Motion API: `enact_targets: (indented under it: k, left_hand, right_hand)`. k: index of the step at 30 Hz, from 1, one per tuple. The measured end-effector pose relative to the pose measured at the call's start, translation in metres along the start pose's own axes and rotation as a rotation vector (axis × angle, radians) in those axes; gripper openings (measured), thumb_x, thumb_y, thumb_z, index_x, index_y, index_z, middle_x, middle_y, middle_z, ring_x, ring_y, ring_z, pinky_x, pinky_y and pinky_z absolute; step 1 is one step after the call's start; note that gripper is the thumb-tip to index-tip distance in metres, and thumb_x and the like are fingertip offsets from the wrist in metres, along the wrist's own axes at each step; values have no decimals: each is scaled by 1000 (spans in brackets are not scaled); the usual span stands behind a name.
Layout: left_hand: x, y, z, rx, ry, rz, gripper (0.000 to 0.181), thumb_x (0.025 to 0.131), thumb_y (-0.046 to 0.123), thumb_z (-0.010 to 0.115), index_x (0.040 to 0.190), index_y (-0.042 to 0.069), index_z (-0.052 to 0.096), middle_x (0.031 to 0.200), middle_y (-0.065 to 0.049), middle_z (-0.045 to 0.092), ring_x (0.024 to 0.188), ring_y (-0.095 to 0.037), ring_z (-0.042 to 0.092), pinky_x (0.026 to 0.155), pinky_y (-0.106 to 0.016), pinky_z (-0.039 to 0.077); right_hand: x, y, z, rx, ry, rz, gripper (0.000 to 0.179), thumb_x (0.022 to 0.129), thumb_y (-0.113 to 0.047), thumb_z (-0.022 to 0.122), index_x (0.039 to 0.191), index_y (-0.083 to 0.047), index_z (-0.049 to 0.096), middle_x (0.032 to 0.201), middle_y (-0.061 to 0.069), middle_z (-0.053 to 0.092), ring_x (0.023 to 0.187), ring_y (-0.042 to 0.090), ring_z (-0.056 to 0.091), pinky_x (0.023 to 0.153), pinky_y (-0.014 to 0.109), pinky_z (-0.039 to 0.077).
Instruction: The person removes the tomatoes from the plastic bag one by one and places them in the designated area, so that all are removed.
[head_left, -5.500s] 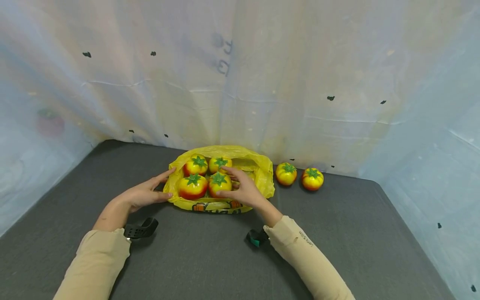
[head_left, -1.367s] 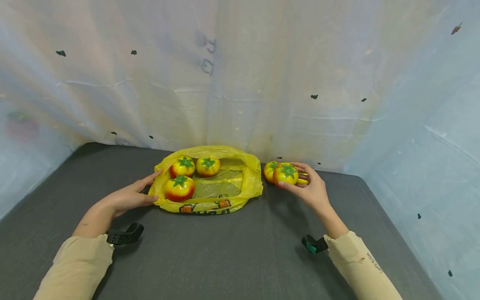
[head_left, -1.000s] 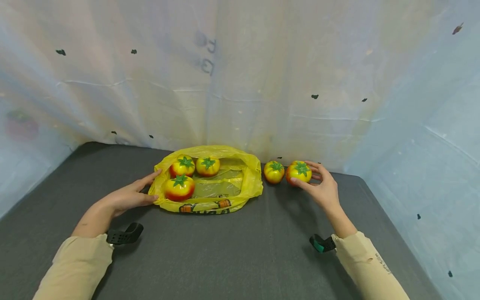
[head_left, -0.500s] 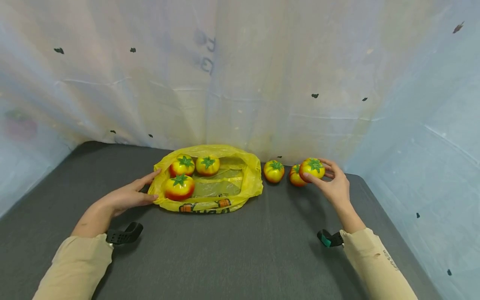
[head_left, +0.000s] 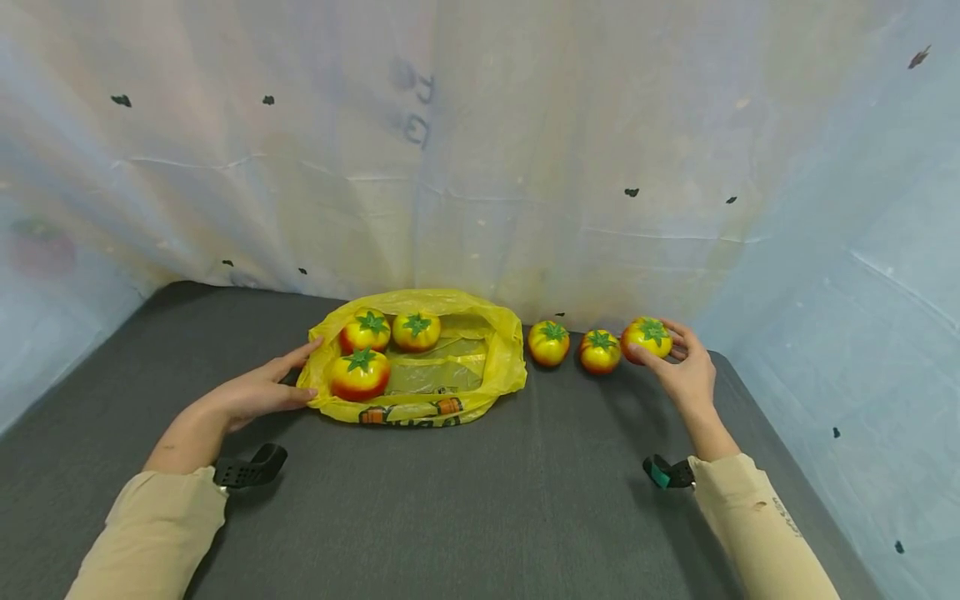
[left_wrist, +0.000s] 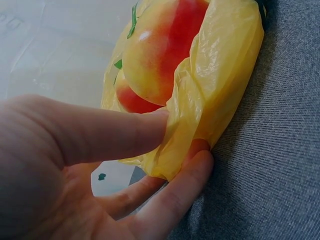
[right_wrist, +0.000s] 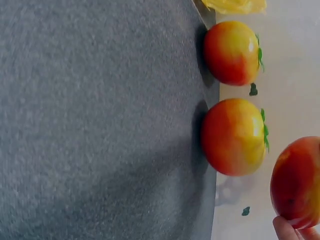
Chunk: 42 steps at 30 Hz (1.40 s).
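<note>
A yellow plastic bag lies with its mouth spread wide on the dark table. Three red-and-yellow tomatoes with green leafy tops sit in its left half. My left hand pinches the bag's left rim; in the left wrist view the thumb is inside the plastic and fingers are outside. My right hand grips another tomato between thumb and fingers, and the right wrist view shows this tomato off the table. Beside it rest two more, a nearer tomato and a farther tomato.
Pale plastic sheeting hangs right behind the table's back edge. More sheeting stands along the right side. The dark grey table stretches in front of the bag, between both forearms.
One tomato has left the bag's front row and travelled right in my right hand, past the two on the table. My left hand stays on the rim. The view has shifted slightly.
</note>
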<state>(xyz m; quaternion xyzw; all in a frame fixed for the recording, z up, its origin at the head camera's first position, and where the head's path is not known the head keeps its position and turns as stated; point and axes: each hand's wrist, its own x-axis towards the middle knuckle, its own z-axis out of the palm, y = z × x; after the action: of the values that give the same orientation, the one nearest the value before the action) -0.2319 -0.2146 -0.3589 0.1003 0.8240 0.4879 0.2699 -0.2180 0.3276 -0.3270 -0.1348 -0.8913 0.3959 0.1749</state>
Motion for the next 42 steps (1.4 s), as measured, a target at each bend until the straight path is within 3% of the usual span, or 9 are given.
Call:
enact_targets:
  k: [13,20,27,42]
  left_hand:
    - [-1,0,-1,-29,-14,7,91,95,13,58,153,15,-12,152,-36,-12,139,-55,6,108,-59,29]
    - [-1,0,-1,-48,-19,11,92,95,12,59,153,14,-11,152,-34,-15,140,-53,3,108,-58,28]
    - [-1,-1,-1,-47,-18,25,91,95,12,58,153,13,-12,153,-33,-15,140,-53,9,108,-58,30]
    - [-1,1,1,-51,-4,-6,90,95,12,58,153,12,-11,152,-35,-12,140,-53,7,108,-57,29]
  right_hand:
    - [10,12,1,-32,-11,69,79,83,-47,70,149,-19,36,145,22,40,130,41,42,101,55,40]
    - [18,21,3,-86,-8,66,78,85,-43,69,149,-14,36,143,24,40,128,42,42,99,54,41]
    - [24,30,8,-129,-20,98,75,87,-39,68,149,-11,35,144,27,39,127,42,42,101,54,40]
    - [30,44,11,-201,-127,159,77,90,-39,62,150,-3,30,144,32,36,130,45,35,105,55,34]
